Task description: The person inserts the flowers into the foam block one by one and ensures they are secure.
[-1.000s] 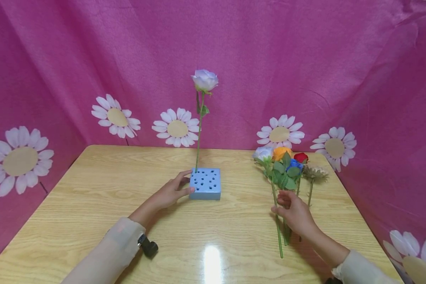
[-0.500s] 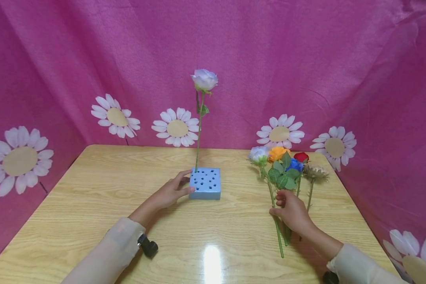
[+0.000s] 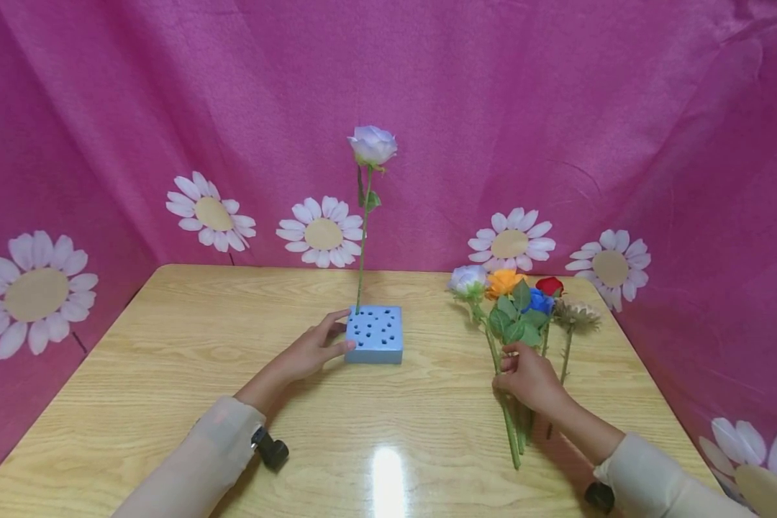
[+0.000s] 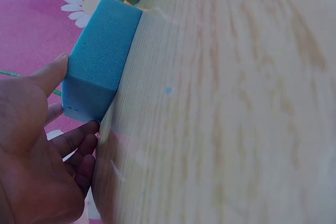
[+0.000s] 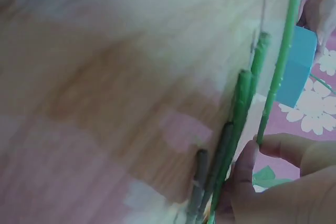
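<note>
A light blue foam block dotted with holes sits on the table; a pale lilac rose stands upright in its back-left hole. My left hand holds the block's left side, thumb by the front corner. The left wrist view shows the thumb on the block, other fingers curled below. My right hand pinches the green stem of a second lilac rose, still low over the table. Beside it lie an orange rose, a blue rose, a red rose and a dried-looking brownish flower.
The wooden table meets a pink curtain printed with daisies at its back and sides. Other stems lie close alongside the pinched one. A small black camera is strapped to the left wrist.
My right hand has shifted slightly left, and the lilac rose's head has swung left, away from the orange and blue roses. The left hand and block have stayed put.
</note>
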`<state>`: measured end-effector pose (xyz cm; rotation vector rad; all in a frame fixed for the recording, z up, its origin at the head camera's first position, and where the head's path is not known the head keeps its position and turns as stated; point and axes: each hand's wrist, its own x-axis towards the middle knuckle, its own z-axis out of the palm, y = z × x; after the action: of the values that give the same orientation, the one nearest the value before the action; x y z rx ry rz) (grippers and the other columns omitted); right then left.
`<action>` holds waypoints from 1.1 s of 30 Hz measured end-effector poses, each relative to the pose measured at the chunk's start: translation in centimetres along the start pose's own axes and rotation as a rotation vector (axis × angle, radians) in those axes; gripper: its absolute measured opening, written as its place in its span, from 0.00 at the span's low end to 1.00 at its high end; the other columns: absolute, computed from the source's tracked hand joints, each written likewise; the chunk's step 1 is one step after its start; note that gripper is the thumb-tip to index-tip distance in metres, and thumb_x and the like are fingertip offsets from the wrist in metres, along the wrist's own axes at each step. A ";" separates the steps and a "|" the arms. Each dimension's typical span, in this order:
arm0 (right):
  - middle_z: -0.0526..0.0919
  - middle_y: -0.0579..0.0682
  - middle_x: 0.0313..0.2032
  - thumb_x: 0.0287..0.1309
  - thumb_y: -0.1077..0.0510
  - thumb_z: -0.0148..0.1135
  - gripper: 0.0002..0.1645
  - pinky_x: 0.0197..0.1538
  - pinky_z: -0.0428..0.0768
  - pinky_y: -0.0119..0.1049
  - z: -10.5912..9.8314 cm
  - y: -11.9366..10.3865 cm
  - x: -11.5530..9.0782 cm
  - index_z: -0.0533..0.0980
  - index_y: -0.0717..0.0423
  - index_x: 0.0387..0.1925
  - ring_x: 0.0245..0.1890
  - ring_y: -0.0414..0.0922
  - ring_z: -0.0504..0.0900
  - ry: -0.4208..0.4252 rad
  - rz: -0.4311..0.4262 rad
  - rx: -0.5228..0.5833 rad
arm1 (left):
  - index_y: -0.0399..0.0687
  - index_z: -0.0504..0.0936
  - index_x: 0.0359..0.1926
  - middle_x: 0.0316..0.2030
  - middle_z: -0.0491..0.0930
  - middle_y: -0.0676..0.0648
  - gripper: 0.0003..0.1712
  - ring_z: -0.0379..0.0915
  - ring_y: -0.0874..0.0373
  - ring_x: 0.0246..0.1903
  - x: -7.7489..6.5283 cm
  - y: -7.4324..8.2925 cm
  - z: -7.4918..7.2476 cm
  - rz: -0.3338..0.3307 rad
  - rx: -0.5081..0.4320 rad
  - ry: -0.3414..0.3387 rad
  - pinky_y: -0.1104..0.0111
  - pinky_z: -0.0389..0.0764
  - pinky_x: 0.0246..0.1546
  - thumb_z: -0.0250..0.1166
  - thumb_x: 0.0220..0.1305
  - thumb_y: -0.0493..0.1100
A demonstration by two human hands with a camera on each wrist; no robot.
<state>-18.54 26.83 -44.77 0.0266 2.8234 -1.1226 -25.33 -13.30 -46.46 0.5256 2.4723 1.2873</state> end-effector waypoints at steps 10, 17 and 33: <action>0.82 0.59 0.39 0.66 0.67 0.61 0.34 0.31 0.78 0.37 -1.2 -1.1 -0.2 0.61 0.80 0.67 0.30 0.42 0.79 -0.081 0.067 0.276 | 0.57 0.52 0.82 0.74 0.66 0.36 0.42 0.54 0.38 0.77 0.1 -0.2 0.0 0.016 0.001 0.001 0.39 0.50 0.75 0.61 0.76 0.56; 0.88 0.53 0.42 0.73 0.64 0.58 0.32 0.41 0.83 0.30 -2.1 -1.1 -0.4 0.59 0.82 0.66 0.38 0.39 0.87 -0.262 0.151 0.664 | 0.57 0.52 0.81 0.73 0.66 0.36 0.42 0.55 0.38 0.76 0.2 -0.2 0.0 0.013 0.003 0.008 0.39 0.50 0.75 0.61 0.76 0.55; 0.83 0.60 0.56 0.77 0.65 0.49 0.43 0.64 0.78 0.52 -2.1 -0.3 -0.7 0.38 0.60 0.81 0.58 0.55 0.84 -0.641 0.179 1.105 | 0.57 0.52 0.81 0.74 0.65 0.36 0.42 0.53 0.37 0.77 0.1 -0.3 0.0 0.019 -0.001 0.008 0.38 0.50 0.75 0.61 0.76 0.55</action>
<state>-18.04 28.01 -42.98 0.0011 1.3907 -2.0021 -25.51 -13.44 -46.75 0.5459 2.4791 1.3000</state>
